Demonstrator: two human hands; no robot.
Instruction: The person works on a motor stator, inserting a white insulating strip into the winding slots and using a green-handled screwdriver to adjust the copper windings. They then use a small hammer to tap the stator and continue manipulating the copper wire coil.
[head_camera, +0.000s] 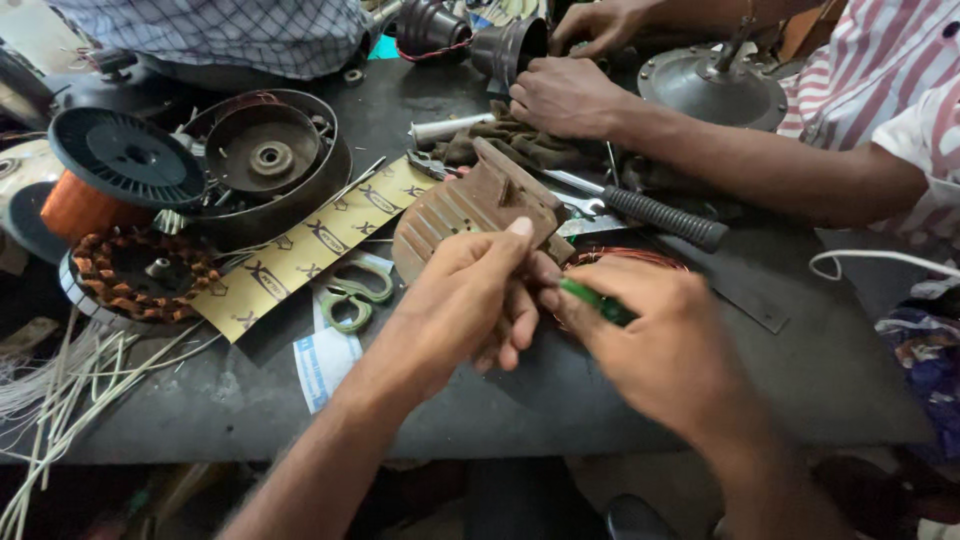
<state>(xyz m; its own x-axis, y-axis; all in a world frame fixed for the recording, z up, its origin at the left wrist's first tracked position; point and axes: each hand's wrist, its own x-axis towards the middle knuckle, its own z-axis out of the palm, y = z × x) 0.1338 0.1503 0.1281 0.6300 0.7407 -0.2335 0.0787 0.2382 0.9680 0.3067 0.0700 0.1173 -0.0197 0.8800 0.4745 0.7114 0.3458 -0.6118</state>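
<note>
My left hand (470, 295) grips a brown ribbed wooden form (470, 205) at its lower edge, thumb on top. A loop of thin copper wire (625, 258) hangs from the form behind my fingers. My right hand (655, 345) pinches a small green-handled tool (597, 300) whose tip points at the form near my left thumb. Both hands hover over the dark workbench (560, 390).
Green-handled scissors (352, 295) lie on a yellow patterned strip (300, 250). A wound stator (140, 272), copper wire spool (105, 180) and round metal fan housing (265, 160) sit at left. Another person's hands (565, 95) work at the far edge beside a black-gripped tool (655, 215).
</note>
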